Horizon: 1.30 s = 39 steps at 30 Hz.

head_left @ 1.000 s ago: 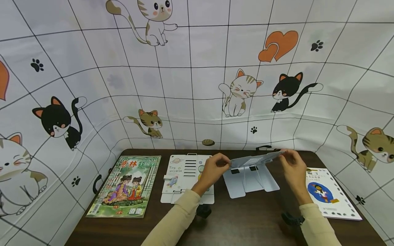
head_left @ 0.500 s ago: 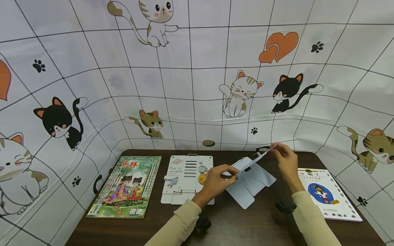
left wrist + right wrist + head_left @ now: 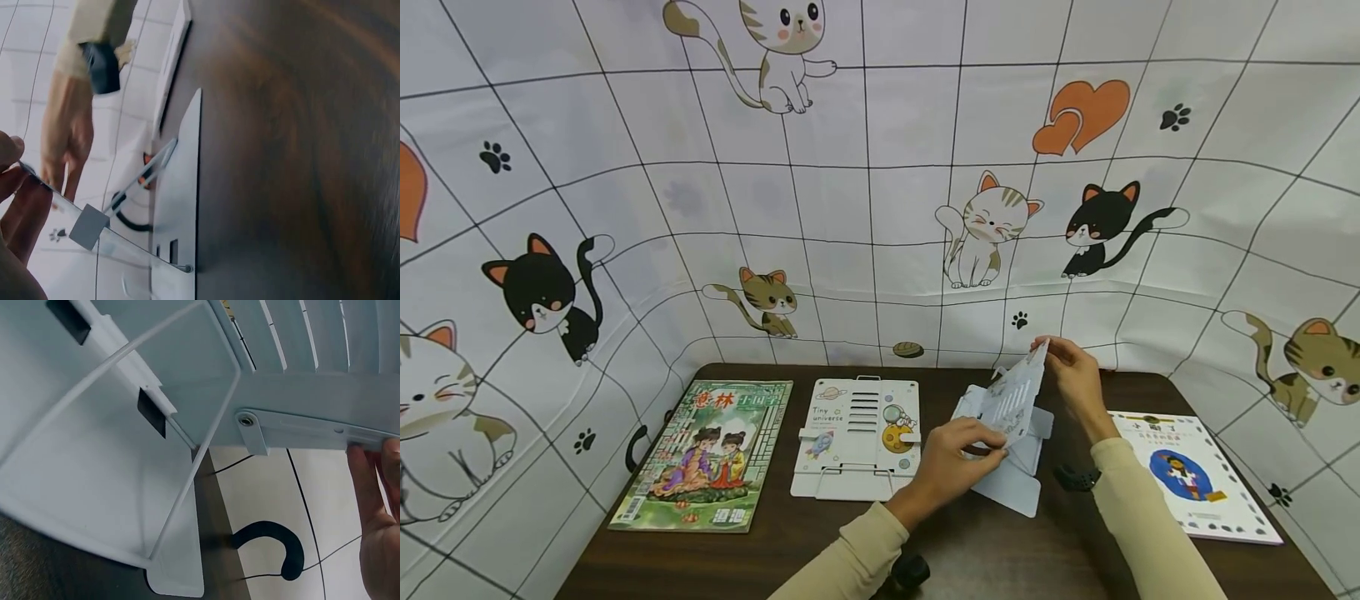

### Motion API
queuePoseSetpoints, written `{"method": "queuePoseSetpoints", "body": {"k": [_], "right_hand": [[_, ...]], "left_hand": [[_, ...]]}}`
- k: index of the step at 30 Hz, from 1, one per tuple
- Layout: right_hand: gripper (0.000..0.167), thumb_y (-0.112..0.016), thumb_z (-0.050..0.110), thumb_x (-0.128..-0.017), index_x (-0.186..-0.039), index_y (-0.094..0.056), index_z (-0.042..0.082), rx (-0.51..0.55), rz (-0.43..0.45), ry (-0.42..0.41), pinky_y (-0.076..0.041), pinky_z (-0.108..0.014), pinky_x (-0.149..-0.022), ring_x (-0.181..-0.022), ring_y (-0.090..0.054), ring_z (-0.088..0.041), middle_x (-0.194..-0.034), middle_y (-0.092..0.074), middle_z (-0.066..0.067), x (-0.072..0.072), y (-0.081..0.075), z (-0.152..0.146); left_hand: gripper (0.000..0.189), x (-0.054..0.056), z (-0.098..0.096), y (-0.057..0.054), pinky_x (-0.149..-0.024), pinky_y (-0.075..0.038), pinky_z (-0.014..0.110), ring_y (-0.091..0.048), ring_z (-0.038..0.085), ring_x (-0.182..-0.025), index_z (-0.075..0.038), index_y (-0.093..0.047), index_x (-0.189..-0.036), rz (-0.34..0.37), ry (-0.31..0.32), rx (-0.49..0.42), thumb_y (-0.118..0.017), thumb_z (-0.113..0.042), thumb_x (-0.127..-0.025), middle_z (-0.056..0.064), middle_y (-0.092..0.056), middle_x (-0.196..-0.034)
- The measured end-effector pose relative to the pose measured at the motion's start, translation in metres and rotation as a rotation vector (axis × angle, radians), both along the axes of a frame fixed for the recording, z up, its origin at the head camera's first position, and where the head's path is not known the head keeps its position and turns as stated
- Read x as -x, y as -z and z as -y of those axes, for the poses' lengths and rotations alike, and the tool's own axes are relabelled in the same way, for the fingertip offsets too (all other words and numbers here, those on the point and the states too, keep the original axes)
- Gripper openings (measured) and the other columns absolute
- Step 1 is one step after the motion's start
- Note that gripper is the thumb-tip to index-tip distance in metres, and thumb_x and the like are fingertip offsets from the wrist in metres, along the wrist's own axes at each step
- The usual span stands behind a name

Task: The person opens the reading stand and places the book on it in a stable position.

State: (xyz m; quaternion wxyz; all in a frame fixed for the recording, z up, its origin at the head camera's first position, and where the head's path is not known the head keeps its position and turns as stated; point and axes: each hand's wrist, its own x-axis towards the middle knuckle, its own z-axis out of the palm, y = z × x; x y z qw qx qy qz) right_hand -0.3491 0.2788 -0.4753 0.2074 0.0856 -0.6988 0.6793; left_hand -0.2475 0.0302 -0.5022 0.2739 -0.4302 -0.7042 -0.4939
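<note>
A white folding book stand (image 3: 1019,392) is unfolded on the right half of the table, its slotted panel tilted up over its base plate (image 3: 1011,492). My left hand (image 3: 953,462) pinches the panel's near lower edge between thumb and fingers. At the far upper corner my right hand (image 3: 1073,379) grips the panel's edge with its fingertips. From behind, the right wrist view shows a bent wire prop (image 3: 206,440) running between panel and base, with black pads (image 3: 152,414) near the hinge. In the left wrist view the base plate (image 3: 178,206) lies close over the table.
A second book stand (image 3: 827,417), printed with planets, lies flat left of the hands. A green magazine (image 3: 715,454) is at the far left, a white book (image 3: 1195,475) at the right. Black hooks (image 3: 636,448) stick up at the table edge (image 3: 760,371). Behind hangs a cat-print curtain (image 3: 895,200).
The book stand has been turned so its panel now faces left. My right hand has moved left with the far corner, my left hand rightward and nearer.
</note>
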Motion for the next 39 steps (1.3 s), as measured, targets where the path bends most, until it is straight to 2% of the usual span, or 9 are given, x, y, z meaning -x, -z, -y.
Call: {"method": "queuePoseSetpoints", "body": {"k": [5,12,18,20,23,27,32,36,39], "right_hand": [[0.034,-0.060,-0.003,-0.106,-0.135,-0.059,-0.019,-0.059,0.012,-0.080,-0.056,-0.011,-0.085,-0.104,-0.071,0.004,-0.108,-0.078,0.015,0.007,-0.003,0.004],[0.041,-0.058,0.007,-0.109,-0.145,-0.055,-0.013,-0.090,0.110,-0.211,-0.058,-0.015,-0.083,-0.104,-0.071,0.003,-0.113,-0.076,0.018,0.014,-0.007,0.003],[0.046,-0.060,0.022,-0.111,-0.148,-0.057,-0.005,-0.258,0.151,-0.283,-0.056,-0.015,-0.091,-0.110,-0.067,0.004,-0.124,-0.073,0.013,0.014,-0.013,0.007],[0.048,-0.062,0.024,-0.110,-0.149,-0.057,-0.003,-0.268,0.165,-0.304,-0.055,-0.016,-0.093,-0.112,-0.067,0.003,-0.128,-0.073,0.010,0.014,-0.015,0.010],[0.048,-0.063,0.023,-0.109,-0.151,-0.056,0.000,-0.262,0.183,-0.320,-0.055,-0.016,-0.094,-0.113,-0.067,0.004,-0.130,-0.073,0.010,0.014,-0.017,0.013],[0.049,-0.064,0.020,-0.109,-0.152,-0.055,-0.001,-0.264,0.190,-0.328,-0.055,-0.016,-0.093,-0.112,-0.067,0.003,-0.131,-0.073,0.008,0.014,-0.018,0.015],[0.051,-0.063,0.025,-0.109,-0.154,-0.054,0.002,-0.292,0.226,-0.323,-0.056,-0.019,-0.090,-0.113,-0.066,0.001,-0.148,-0.065,-0.011,0.010,-0.020,0.014],[0.050,-0.058,0.027,-0.112,-0.157,-0.052,0.006,-0.315,0.249,-0.258,-0.057,-0.018,-0.086,-0.110,-0.066,0.004,-0.157,-0.056,-0.018,0.002,-0.025,0.011],[0.048,-0.055,0.021,-0.113,-0.157,-0.050,0.002,-0.262,0.245,-0.207,-0.056,-0.015,-0.087,-0.108,-0.066,0.007,-0.147,-0.064,-0.010,-0.005,-0.024,0.005]], "left_hand": [[0.016,-0.009,-0.012,-0.001,-0.075,-0.056,0.008,-0.075,0.008,-0.079,-0.006,-0.082,-0.099,-0.051,-0.027,0.000,-0.087,0.002,-0.085,0.004,-0.078,-0.090],[0.013,-0.025,-0.038,0.000,-0.075,-0.051,0.003,-0.073,0.002,-0.076,-0.006,-0.082,-0.098,-0.076,-0.119,0.009,-0.088,-0.003,-0.087,0.001,-0.077,-0.093],[0.010,-0.036,-0.059,-0.003,-0.074,-0.046,-0.001,-0.070,0.001,-0.076,-0.012,-0.082,-0.091,-0.138,-0.273,0.031,-0.091,-0.015,-0.087,-0.003,-0.076,-0.093],[0.011,-0.038,-0.064,-0.004,-0.075,-0.045,-0.001,-0.068,0.000,-0.076,-0.014,-0.083,-0.090,-0.161,-0.330,0.036,-0.092,-0.018,-0.086,-0.005,-0.076,-0.092],[0.013,-0.039,-0.069,-0.004,-0.074,-0.043,0.001,-0.065,0.001,-0.076,-0.016,-0.082,-0.089,-0.149,-0.377,0.035,-0.093,-0.020,-0.084,-0.007,-0.075,-0.091],[0.012,-0.040,-0.072,-0.002,-0.072,-0.043,0.003,-0.062,0.002,-0.074,-0.016,-0.082,-0.088,-0.093,-0.381,0.031,-0.093,-0.020,-0.085,-0.007,-0.074,-0.090],[0.012,-0.037,-0.069,0.000,-0.072,-0.043,0.003,-0.061,0.002,-0.074,-0.017,-0.083,-0.092,-0.048,-0.357,0.075,-0.091,-0.024,-0.088,-0.006,-0.071,-0.090],[0.009,-0.030,-0.059,-0.003,-0.074,-0.047,0.002,-0.067,0.003,-0.077,-0.015,-0.082,-0.099,0.035,-0.267,0.097,-0.084,-0.022,-0.094,-0.005,-0.072,-0.090],[0.007,-0.023,-0.049,-0.009,-0.072,-0.051,0.004,-0.069,0.003,-0.079,-0.012,-0.080,-0.103,0.130,-0.202,0.079,-0.079,-0.015,-0.098,-0.001,-0.074,-0.089]]}}
